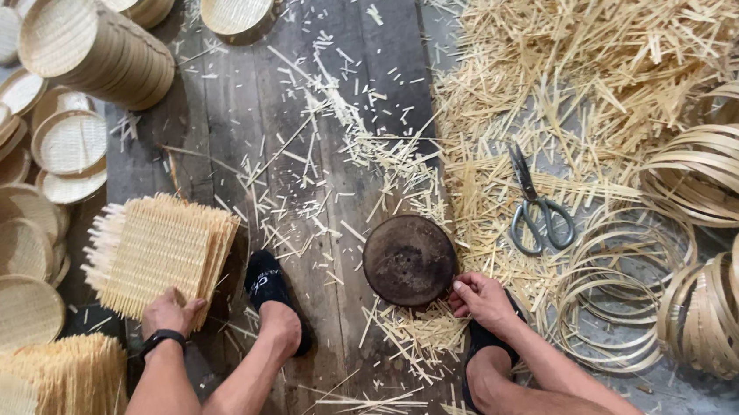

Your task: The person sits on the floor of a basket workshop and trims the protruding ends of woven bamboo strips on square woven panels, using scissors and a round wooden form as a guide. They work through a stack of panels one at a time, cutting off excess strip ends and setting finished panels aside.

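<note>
My left hand (167, 313) rests on the near edge of a stack of square woven bamboo mats (158, 250) lying on the wooden floor; the fingers grip the top mat's edge. A black band sits on that wrist. My right hand (479, 298) pinches the near rim of a dark round disc (409, 260) that lies flat on the floor. Bamboo offcuts (414, 331) are scattered under and beside that hand. My two feet in black shoes (270, 285) stand between the hands.
Grey scissors (539, 212) lie right of the disc. A big heap of bamboo strips (603, 49) fills the upper right. Coiled bamboo hoops (732, 232) pile at right. Finished round woven trays (84, 45) stack at upper left. More mats (42, 400) lie at lower left.
</note>
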`<action>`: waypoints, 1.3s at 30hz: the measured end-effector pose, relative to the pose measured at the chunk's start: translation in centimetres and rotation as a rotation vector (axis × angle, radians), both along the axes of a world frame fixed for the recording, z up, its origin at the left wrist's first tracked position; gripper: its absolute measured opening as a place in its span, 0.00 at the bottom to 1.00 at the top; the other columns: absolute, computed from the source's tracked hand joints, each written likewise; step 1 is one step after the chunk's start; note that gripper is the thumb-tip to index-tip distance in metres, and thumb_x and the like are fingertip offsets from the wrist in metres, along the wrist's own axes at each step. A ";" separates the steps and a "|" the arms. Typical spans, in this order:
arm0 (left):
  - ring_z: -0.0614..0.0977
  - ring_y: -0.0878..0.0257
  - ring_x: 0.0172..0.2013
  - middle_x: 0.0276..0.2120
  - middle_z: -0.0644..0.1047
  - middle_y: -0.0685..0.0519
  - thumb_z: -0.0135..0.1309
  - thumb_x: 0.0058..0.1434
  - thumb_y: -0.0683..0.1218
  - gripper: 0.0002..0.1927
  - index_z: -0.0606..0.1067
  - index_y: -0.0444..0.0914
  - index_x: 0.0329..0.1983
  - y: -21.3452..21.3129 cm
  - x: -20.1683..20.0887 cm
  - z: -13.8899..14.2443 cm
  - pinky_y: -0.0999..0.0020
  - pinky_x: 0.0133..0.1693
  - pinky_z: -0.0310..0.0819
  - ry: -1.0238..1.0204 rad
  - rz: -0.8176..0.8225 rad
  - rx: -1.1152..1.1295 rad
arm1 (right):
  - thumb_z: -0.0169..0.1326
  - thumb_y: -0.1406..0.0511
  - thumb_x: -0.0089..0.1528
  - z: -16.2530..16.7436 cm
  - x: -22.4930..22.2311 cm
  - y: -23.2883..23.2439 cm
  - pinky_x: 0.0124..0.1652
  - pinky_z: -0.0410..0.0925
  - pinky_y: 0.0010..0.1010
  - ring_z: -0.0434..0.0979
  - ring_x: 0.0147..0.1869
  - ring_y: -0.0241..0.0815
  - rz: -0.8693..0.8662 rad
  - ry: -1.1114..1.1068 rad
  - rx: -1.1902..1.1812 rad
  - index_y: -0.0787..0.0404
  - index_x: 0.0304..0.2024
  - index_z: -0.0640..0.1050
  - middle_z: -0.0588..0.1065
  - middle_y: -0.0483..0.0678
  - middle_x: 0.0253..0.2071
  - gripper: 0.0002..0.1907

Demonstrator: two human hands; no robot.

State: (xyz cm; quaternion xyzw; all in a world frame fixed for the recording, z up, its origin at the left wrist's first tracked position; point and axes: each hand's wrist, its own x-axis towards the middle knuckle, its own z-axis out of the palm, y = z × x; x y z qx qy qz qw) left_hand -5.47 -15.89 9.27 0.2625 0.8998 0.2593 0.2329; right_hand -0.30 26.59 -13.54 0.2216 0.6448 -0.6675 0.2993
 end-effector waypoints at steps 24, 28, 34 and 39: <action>0.82 0.42 0.39 0.39 0.81 0.35 0.74 0.41 0.58 0.37 0.76 0.31 0.48 -12.3 0.0 -7.0 0.52 0.43 0.77 0.290 0.993 -0.324 | 0.51 0.65 0.67 0.4 -0.4 0.0 0.30 0.77 0.33 0.82 0.36 0.43 -0.019 0.061 -0.024 0.71 0.50 0.75 0.79 0.55 0.35 0.15; 0.81 0.40 0.40 0.38 0.80 0.36 0.76 0.39 0.62 0.39 0.74 0.31 0.42 -10.8 -0.8 -7.3 0.48 0.42 0.76 0.200 1.066 -0.599 | 0.49 0.66 0.67 0.5 -0.5 -0.4 0.30 0.77 0.34 0.83 0.37 0.43 0.024 0.106 -0.014 0.70 0.51 0.74 0.79 0.54 0.37 0.14; 0.84 0.43 0.38 0.32 0.81 0.40 0.73 0.44 0.60 0.31 0.73 0.36 0.40 -14.6 -0.8 -8.1 0.50 0.43 0.77 0.032 1.146 -0.469 | 0.48 0.65 0.69 0.3 -0.5 -1.6 0.33 0.77 0.34 0.80 0.35 0.45 -0.005 0.138 -0.073 0.71 0.51 0.75 0.79 0.56 0.37 0.14; 0.82 0.38 0.35 0.31 0.79 0.38 0.63 0.53 0.45 0.18 0.73 0.35 0.44 -15.5 0.2 -9.1 0.47 0.36 0.77 0.394 1.036 -0.464 | 0.48 0.65 0.71 0.2 -0.3 -2.6 0.34 0.77 0.36 0.79 0.36 0.44 -0.023 0.121 -0.124 0.73 0.51 0.75 0.77 0.56 0.38 0.14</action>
